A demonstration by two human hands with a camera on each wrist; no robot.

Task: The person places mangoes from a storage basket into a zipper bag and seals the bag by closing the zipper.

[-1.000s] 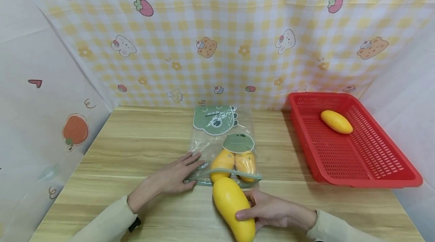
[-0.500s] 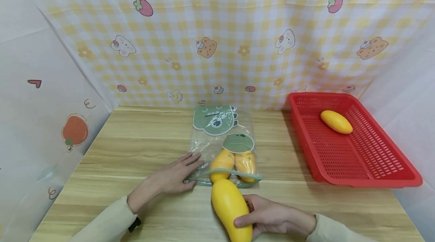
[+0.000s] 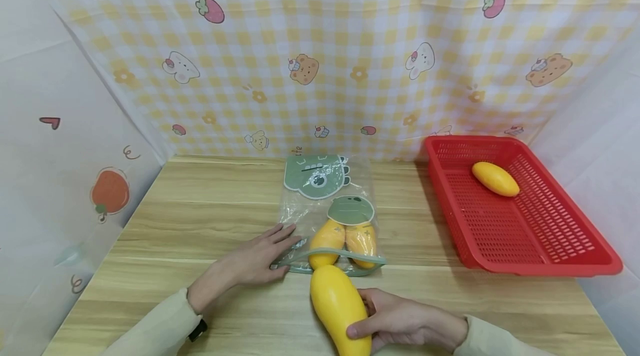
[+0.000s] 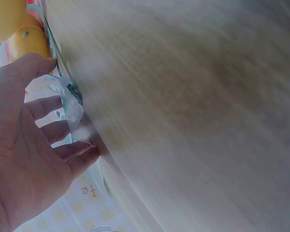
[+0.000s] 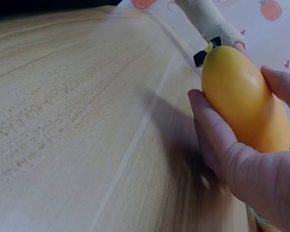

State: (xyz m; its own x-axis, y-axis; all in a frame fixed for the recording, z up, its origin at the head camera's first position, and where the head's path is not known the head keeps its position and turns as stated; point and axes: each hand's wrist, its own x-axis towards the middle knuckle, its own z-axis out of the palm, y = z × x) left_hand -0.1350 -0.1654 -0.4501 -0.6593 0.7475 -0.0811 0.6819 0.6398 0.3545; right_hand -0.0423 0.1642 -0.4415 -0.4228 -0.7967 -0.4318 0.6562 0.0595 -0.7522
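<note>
My right hand (image 3: 395, 317) grips a large yellow mango (image 3: 339, 306) from its right side, thumb on top. In the right wrist view the mango (image 5: 241, 96) is held above the table, its shadow falling below. Its far end is right at the mouth of a clear zip bag (image 3: 295, 211) with a green cartoon print. Two mangoes lie inside the bag near that mouth; one of them is an orange-yellow mango (image 3: 361, 242). My left hand (image 3: 255, 259) rests with spread fingers on the bag's left front corner. In the left wrist view its fingertips (image 4: 89, 154) touch the bag.
A red plastic basket (image 3: 452, 234) stands at the right of the wooden table (image 3: 200, 206), with one yellow mango (image 3: 495, 179) in it. A checked curtain (image 3: 350, 100) hangs behind the table's back edge. White cloth walls (image 3: 50, 178) rise at both sides.
The right hand has drawn the mango slightly back toward the person and a little left, and then held it almost still. The left hand and the bag have stayed in place.
</note>
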